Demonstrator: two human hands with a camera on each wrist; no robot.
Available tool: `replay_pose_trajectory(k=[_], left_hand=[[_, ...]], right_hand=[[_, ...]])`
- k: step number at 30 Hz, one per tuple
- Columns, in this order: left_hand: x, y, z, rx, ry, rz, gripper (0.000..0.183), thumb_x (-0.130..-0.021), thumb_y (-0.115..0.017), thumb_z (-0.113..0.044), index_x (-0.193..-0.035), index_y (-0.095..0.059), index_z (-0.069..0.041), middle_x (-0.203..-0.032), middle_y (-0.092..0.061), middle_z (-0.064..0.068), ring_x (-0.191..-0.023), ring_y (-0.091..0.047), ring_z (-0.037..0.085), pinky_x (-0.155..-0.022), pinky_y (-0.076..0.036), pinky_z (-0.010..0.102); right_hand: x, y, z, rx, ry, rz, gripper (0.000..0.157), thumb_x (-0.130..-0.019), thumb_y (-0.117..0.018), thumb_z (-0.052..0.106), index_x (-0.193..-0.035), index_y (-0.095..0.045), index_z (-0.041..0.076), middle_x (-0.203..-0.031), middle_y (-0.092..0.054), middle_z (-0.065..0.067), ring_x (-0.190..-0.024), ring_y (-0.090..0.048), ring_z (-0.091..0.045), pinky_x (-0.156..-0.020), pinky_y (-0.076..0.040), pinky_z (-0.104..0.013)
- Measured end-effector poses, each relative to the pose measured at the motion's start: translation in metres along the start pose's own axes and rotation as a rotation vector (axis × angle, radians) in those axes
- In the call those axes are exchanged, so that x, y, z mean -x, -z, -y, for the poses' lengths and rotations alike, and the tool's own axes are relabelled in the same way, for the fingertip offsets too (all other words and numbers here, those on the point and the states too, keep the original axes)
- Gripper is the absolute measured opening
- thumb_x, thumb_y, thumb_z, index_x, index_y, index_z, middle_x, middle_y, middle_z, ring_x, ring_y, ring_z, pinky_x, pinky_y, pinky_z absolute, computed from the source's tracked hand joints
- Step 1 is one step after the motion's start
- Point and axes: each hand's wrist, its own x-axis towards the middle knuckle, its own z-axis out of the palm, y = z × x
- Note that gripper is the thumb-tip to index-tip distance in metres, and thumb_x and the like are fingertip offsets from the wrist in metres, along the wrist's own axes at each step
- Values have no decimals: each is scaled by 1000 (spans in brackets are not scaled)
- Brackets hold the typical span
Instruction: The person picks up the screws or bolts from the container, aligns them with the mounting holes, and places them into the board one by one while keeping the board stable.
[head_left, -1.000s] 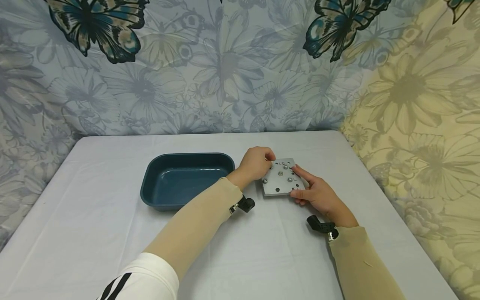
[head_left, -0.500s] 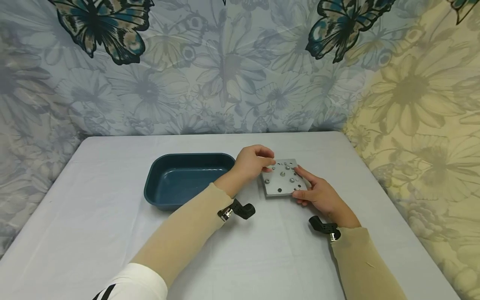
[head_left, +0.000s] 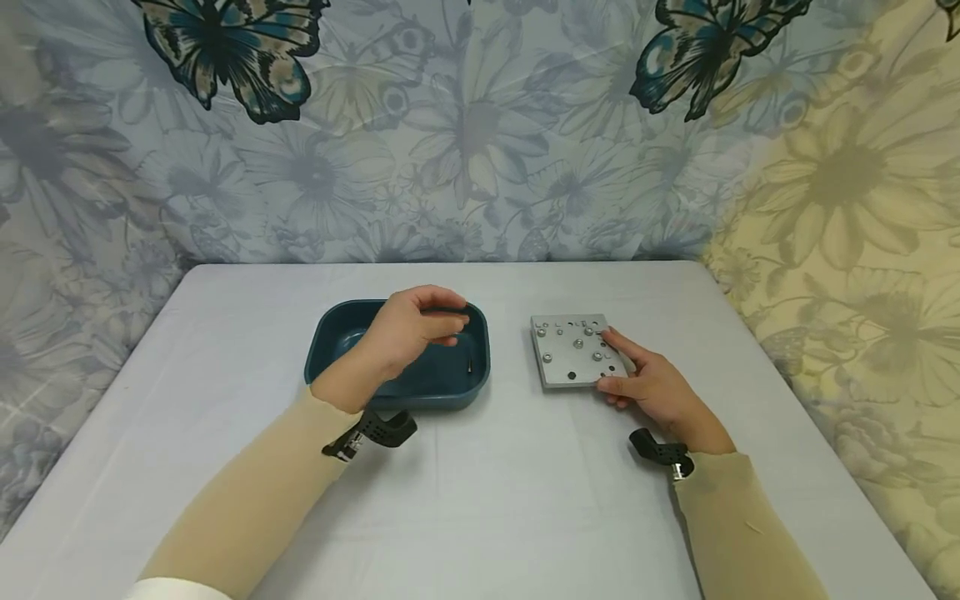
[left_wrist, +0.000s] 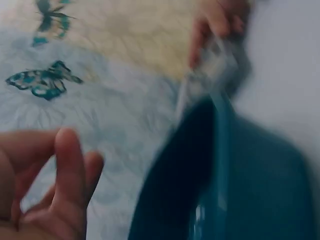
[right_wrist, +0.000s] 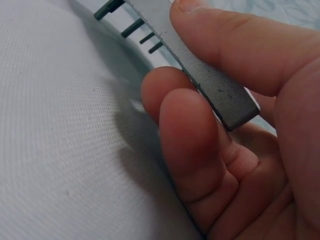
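My right hand [head_left: 656,387] holds a silver metal plate [head_left: 562,357] by its right edge, thumb on the near side and fingers beneath. Screw heads and holes dot its top face. In the right wrist view, threaded screws and thin pins [right_wrist: 132,28] stick out below the plate, above the white cloth. My left hand [head_left: 412,325] hovers over a dark teal basin [head_left: 483,367], its fingers loosely bent. Thumb and fingertips [left_wrist: 67,145] come close together in the left wrist view, with nothing visible between them. A tiny metallic piece [head_left: 470,365] shows inside the basin, near its right wall.
A white cloth covers the table [head_left: 495,500]. Behind it hangs a floral curtain [head_left: 480,167] with butterflies, turning yellow on the right. Black wrist cameras [head_left: 386,429] sit on both sleeved forearms. A strip of cloth lies between basin and plate.
My left hand has left the plate and moved left over the basin, its fingers loosening. The small metallic piece now shows in the basin. My right hand keeps its grip on the plate.
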Motion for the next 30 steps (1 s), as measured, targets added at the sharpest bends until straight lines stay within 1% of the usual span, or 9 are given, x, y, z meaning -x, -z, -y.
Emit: replay_pose_trajectory(k=[4, 6, 9, 12, 17, 19, 22, 27, 30], left_hand=[[9, 22, 12, -362, -3, 170, 35, -92, -72, -4, -127, -67, -8, -129, -63, 7, -109, -64, 25, -75, -57, 45], [11, 29, 17, -468, -15, 245, 35, -91, -73, -4, -125, -69, -9, -134, -60, 1, -112, -63, 18, -68, -57, 43], [11, 34, 22, -544, -6, 325, 35, -90, -73, -2, -124, -70, -9, -138, -57, -4, -111, -64, 17, -58, -54, 39], [8, 37, 28, -615, 16, 384, 35, -90, -74, -3, -123, -72, -12, -136, -59, -4, -97, -67, 19, -56, -51, 35], [-1, 35, 38, -778, 6, 459, 35, -89, -76, -7, -119, -75, -25, -130, -62, -7, -106, -61, 13, -78, -53, 32], [-4, 32, 41, -811, -3, 502, 34, -90, -75, -7, -118, -75, -26, -126, -64, -8, -119, -55, 12, -90, -50, 31], [-9, 29, 45, -827, -2, 563, 32, -92, -72, -6, -118, -75, -25, -119, -67, -11, -123, -53, 12, -97, -47, 31], [-17, 27, 50, -770, 27, 618, 31, -94, -69, -3, -119, -75, -19, -114, -69, -10, -115, -58, 9, -95, -48, 29], [-19, 25, 52, -703, 48, 636, 30, -94, -68, 0, -120, -74, -14, -111, -71, -5, -111, -61, 10, -93, -50, 28]], right_hand=[[-1, 0, -1, -13, 0, 1, 92, -83, -84, 24, -158, -32, 25, -80, -71, -17, -64, -65, -23, -61, -55, -30], [-1, 0, -1, -11, 4, -1, 91, -83, -84, 23, -158, -32, 24, -81, -71, -17, -63, -65, -23, -61, -55, -30], [-1, 0, -1, -6, 5, -4, 91, -83, -84, 23, -158, -32, 24, -81, -71, -17, -63, -64, -23, -61, -55, -30], [-1, 0, -1, -12, 4, -4, 92, -82, -84, 23, -158, -32, 24, -81, -71, -17, -63, -64, -23, -61, -55, -30], [0, -1, 0, -30, 6, -5, 92, -82, -85, 22, -158, -32, 24, -80, -70, -18, -63, -64, -23, -60, -56, -31], [0, -1, 0, -32, 5, -6, 92, -82, -85, 22, -158, -32, 25, -79, -70, -18, -63, -64, -23, -60, -56, -31], [0, -2, -1, -36, 2, -5, 93, -81, -85, 23, -158, -32, 25, -80, -70, -18, -63, -65, -24, -60, -56, -31], [0, -2, -1, -34, 9, -8, 93, -81, -86, 23, -158, -33, 24, -83, -71, -17, -63, -65, -24, -60, -56, -32], [0, -1, -1, -37, 19, -13, 93, -80, -86, 23, -157, -34, 23, -98, -72, -15, -63, -65, -25, -60, -56, -33]])
